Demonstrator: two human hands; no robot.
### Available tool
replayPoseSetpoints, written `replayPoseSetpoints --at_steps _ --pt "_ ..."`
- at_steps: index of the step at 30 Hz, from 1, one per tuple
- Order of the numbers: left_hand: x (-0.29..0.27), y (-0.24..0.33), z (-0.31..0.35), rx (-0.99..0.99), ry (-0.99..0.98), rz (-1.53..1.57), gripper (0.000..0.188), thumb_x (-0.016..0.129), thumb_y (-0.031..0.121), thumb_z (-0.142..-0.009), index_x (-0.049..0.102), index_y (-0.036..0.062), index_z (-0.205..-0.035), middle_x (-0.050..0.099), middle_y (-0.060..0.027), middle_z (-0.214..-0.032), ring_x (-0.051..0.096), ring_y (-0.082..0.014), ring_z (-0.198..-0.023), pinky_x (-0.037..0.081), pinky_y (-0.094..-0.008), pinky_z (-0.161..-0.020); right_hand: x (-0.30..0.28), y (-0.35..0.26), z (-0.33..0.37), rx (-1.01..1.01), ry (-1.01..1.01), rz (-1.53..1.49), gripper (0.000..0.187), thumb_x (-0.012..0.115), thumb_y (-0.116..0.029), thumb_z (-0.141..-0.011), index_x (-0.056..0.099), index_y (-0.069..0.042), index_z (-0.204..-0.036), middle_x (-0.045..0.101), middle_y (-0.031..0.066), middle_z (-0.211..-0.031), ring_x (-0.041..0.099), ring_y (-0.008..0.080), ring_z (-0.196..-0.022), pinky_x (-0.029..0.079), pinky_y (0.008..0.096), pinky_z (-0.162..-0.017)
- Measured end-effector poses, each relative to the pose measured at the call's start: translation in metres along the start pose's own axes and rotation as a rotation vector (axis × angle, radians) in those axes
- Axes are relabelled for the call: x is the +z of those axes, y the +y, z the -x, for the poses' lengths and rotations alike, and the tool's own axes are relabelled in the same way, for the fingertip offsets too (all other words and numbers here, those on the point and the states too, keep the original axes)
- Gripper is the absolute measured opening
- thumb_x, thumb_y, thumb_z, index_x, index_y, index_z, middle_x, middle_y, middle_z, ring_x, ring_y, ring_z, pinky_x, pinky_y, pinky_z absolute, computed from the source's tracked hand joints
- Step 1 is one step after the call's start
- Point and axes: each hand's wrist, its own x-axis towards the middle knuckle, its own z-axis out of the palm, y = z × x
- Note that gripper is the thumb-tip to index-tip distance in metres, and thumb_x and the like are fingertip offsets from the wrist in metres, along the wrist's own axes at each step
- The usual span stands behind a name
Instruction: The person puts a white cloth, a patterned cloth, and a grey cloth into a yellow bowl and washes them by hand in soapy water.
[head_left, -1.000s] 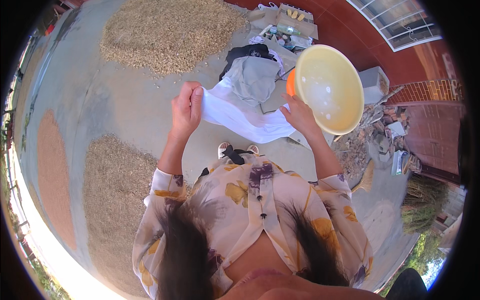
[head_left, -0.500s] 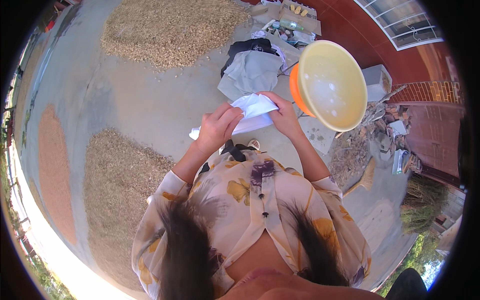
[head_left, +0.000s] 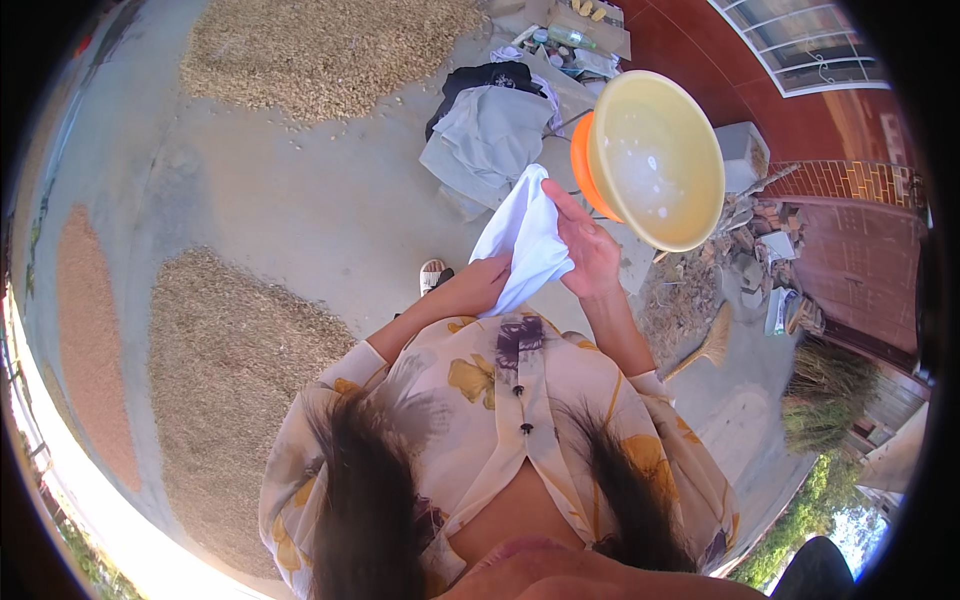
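A white cloth (head_left: 528,240) hangs in loose folds between my two hands in front of my chest. My left hand (head_left: 482,287) is closed on its lower left part, the fingertips tucked into the folds. At the cloth's right edge, my right hand (head_left: 590,248) holds it near the top, palm partly showing and fingers pointing up; its thumb is hidden. Just beyond the right hand stands a cream basin (head_left: 690,190) with cloudy water and some suds, above an orange basin (head_left: 588,165).
Grey clothing (head_left: 485,140) and dark clothing (head_left: 480,78) lie in a heap ahead. Dried crop piles (head_left: 320,60) spread on the concrete ahead and left. Right are rubble (head_left: 745,270), a broom (head_left: 712,340) and a red wall (head_left: 690,60). A sandalled foot (head_left: 432,275) shows below.
The cloth went from a flat folded strip to a taller, upright drape. My left hand moved right and down, closer to the right hand, whose palm has turned more into view.
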Motion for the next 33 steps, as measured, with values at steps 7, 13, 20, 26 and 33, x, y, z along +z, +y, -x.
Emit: replayPoseSetpoints --at_steps 7,13,20,26,33 --pt "0.043 -0.061 -0.098 0.059 0.034 0.213 0.039 0.053 0.025 -0.097 0.054 0.0016 -0.128 0.062 -0.0141 -0.120 0.061 -0.0228 -0.107 0.047 -0.0364 -0.093 0.024 0.023 0.022 0.073 -0.129 -0.159 0.077 0.064 -0.035 -0.085 0.035 -0.002 -0.148 0.050 0.0109 -0.133 0.050 0.0206 -0.118 0.042 0.0319 -0.097" --pt "0.045 -0.090 -0.118 -0.095 -0.028 0.251 0.043 0.055 0.026 -0.097 0.051 0.0016 -0.133 0.060 -0.0125 -0.125 0.059 -0.0205 -0.110 0.048 -0.0341 -0.094 0.047 0.018 0.026 -0.032 0.022 -0.119 0.072 0.064 -0.027 -0.085 0.037 0.000 -0.147 0.052 0.0124 -0.132 0.053 0.0220 -0.117 0.043 0.0326 -0.099" --pt "-0.021 -0.027 -0.039 -0.281 -0.156 0.705 0.049 0.057 0.026 -0.097 0.047 0.0017 -0.139 0.057 -0.0107 -0.131 0.058 -0.0179 -0.113 0.048 -0.0314 -0.094 -0.024 0.005 0.011 -0.157 0.409 0.076 0.049 0.057 -0.005 -0.089 0.049 0.003 -0.137 0.059 0.0127 -0.127 0.058 0.0167 -0.112 0.047 0.0302 -0.097" --pt "-0.088 -0.020 0.000 -0.183 -0.085 0.671 0.053 0.051 0.035 -0.100 0.043 0.0041 -0.142 0.056 -0.0095 -0.133 0.056 -0.0206 -0.118 0.047 -0.0363 -0.099 -0.033 0.007 0.006 -0.106 0.555 0.110 0.034 0.059 0.000 -0.090 0.060 0.003 -0.124 0.066 0.0082 -0.109 0.064 0.0134 -0.095 0.052 0.0273 -0.087" --pt "-0.164 0.003 0.054 0.188 0.214 1.141 0.052 0.040 0.041 -0.103 0.045 0.0020 -0.137 0.054 -0.0114 -0.134 0.054 -0.0242 -0.122 0.046 -0.0425 -0.101 -0.018 0.010 -0.003 0.027 0.307 0.593 0.029 0.062 -0.004 -0.091 0.065 -0.006 -0.120 0.067 0.0039 -0.107 0.062 0.0108 -0.091 0.050 0.0265 -0.083"
